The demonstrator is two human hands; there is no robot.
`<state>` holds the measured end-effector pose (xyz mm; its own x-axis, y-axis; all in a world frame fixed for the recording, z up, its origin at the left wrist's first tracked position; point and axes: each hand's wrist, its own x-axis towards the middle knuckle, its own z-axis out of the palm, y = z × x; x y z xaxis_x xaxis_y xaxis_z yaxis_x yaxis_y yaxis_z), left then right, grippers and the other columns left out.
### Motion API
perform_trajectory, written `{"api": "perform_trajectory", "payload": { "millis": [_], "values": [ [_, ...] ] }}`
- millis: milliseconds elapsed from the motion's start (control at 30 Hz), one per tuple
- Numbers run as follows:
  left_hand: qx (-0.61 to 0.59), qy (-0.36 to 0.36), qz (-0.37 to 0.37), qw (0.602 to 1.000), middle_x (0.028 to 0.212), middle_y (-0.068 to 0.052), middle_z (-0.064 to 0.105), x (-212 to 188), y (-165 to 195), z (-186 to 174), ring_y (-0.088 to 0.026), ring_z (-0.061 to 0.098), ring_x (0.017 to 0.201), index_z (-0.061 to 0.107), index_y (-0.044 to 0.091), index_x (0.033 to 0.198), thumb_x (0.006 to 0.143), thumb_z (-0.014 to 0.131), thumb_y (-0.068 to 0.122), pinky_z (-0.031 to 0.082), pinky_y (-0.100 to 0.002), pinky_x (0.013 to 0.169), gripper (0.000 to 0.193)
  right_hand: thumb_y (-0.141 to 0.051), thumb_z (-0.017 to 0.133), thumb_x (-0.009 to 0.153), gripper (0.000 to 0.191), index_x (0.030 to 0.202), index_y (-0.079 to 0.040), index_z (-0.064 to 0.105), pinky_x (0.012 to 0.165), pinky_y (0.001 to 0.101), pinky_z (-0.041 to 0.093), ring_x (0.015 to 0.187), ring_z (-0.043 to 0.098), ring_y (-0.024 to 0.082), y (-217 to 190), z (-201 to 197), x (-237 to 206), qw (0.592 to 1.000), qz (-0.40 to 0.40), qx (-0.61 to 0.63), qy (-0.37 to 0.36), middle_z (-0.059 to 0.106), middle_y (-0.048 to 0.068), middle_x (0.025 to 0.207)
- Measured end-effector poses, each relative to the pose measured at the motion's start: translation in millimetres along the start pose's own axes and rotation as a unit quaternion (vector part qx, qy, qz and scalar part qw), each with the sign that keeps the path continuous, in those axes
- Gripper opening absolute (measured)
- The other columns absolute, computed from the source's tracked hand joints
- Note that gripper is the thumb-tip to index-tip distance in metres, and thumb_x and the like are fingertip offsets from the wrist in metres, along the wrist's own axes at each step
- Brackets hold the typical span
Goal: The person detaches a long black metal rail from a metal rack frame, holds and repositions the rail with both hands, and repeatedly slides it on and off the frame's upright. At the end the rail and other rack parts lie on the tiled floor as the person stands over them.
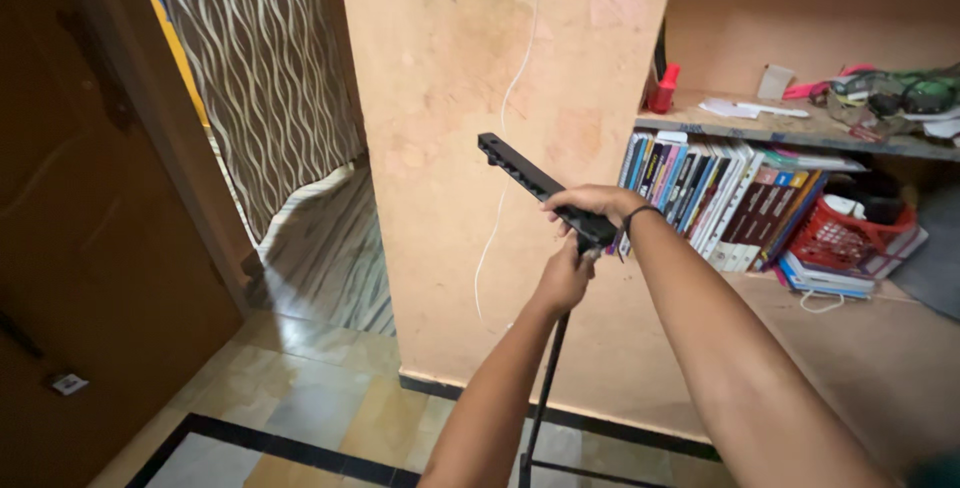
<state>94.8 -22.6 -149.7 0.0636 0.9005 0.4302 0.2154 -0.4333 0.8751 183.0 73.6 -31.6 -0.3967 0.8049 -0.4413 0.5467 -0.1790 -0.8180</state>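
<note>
Hands meet at the top of a thin black stand. Our right hand (592,205) lies over the near end of a long black bar (530,183), and its fingers are wrapped tight around it. The bar is flat and has small holes along it. It tilts up and away from us to the left, in front of the peach wall (440,98). Our right wrist wears a thin dark band (634,216).

Our left hand (563,276) is just under the right one. It is curled shut around the spot where the bar meets the black pole (547,378). We cannot tell what sits inside that grip. The pole goes straight down from our hands to the tiled floor (300,398), and one black leg of it lies flat near the floor edge.

A thin white cord (508,98) hangs down the wall behind the bar. To the right we see a shelf (760,128) with a red bottle (663,90) and some papers on it. Under the shelf stands a row of books (700,183), leaning a little. Beside the books sits a red basket (845,238). To the left hangs a wavy striped curtain (260,58), and next to that is a brown door (80,248).
</note>
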Motion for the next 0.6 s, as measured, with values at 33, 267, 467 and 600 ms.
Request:
{"api": "perform_trajectory", "payload": {
  "millis": [33,267,467,600],
  "values": [
    [0.005,0.004,0.009,1.000,0.080,-0.013,0.069,0.4,0.0,-0.1,-0.028,0.070,0.076,0.052,0.003,0.118,0.102,0.057,0.019,0.054,-0.040,0.071,0.023,-0.031,0.072,0.087,0.028,0.093,-0.005,0.065,0.063,0.0340,0.060,0.069,0.070,0.021,0.0,1.1,1.0,1.000,-0.019,0.024,0.001,0.072,0.011,0.081],
    [0.038,0.040,0.014,0.998,0.081,-0.017,0.073,-2.6,6.9,-2.7,-0.035,0.073,0.078,0.056,0.003,0.119,0.099,0.060,0.019,0.055,-0.044,0.072,0.026,-0.017,0.068,0.088,0.019,0.092,0.001,0.065,0.070,0.0365,0.063,0.082,0.077,0.027,6.0,12.1,-4.9,0.985,-0.076,0.152,0.039,0.070,0.011,0.088],
    [0.069,0.054,0.019,0.996,0.082,-0.018,0.073,-6.5,14.7,0.9,-0.037,0.073,0.080,0.055,0.002,0.117,0.098,0.058,0.015,0.056,-0.046,0.073,0.023,-0.017,0.070,0.090,0.014,0.088,-0.005,0.063,0.057,0.0320,0.054,0.066,0.067,0.018,17.8,16.0,-1.4,0.957,-0.101,0.255,0.090,0.064,0.005,0.075],
    [0.050,0.063,0.004,0.997,0.082,-0.019,0.072,-3.6,12.9,2.8,-0.039,0.072,0.080,0.053,0.004,0.126,0.095,0.058,0.013,0.055,-0.047,0.073,0.033,-0.008,0.073,0.084,0.016,0.083,0.000,0.059,0.060,0.0351,0.061,0.055,0.057,0.020,16.4,25.4,1.1,0.899,-0.115,0.365,0.214,0.058,0.007,0.065]
  ]
}}
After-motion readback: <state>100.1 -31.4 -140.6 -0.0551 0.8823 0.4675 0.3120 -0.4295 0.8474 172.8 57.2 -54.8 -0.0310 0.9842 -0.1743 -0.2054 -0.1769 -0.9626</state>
